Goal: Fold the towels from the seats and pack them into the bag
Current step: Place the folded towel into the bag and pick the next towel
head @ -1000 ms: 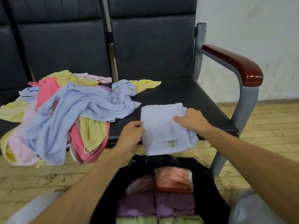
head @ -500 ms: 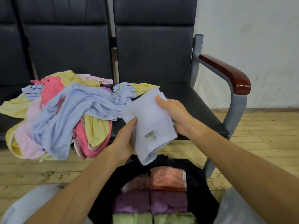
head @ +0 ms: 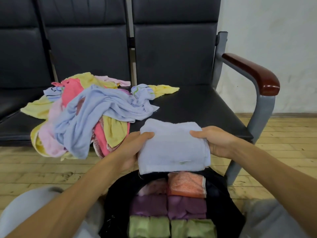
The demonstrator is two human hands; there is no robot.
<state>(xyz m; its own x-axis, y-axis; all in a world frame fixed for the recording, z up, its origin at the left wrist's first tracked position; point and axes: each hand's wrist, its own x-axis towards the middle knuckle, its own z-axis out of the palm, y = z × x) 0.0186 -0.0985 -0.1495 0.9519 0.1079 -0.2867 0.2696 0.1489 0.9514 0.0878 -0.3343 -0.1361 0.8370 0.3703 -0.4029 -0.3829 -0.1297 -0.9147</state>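
Dark padded seats (head: pixel 188 103) stand in a row against a pale wall, with a worn plank floor (head: pixel 283 134) under them and a red-brown armrest (head: pixel 252 73) at the right end. Between my hands I hold a folded pale-blue towel (head: pixel 173 145), lifted just off the front edge of the right seat and hanging over the far rim of the black bag (head: pixel 116 194) that sits open between my knees. My left hand (head: pixel 135 146) grips the towel's left edge, thumb pressed on top and fingers tucked out of sight beneath. My right hand (head: pixel 214 141) grips the right edge the same way, thumb lying across the top and fingers curled round the fold. Both grips are closed tight on the cloth, not spread. Inside the bag, folded towels lie packed in rows: an orange one (head: pixel 186 186) beside a pink one (head: pixel 152 188) at the far end, purple ones (head: pixel 168 206) in the middle, green ones (head: pixel 171 227) nearest me. A loose pile of towels (head: pixel 89 114), blue, yellow and pink, sprawls over the seat to the left and droops off its front edge.
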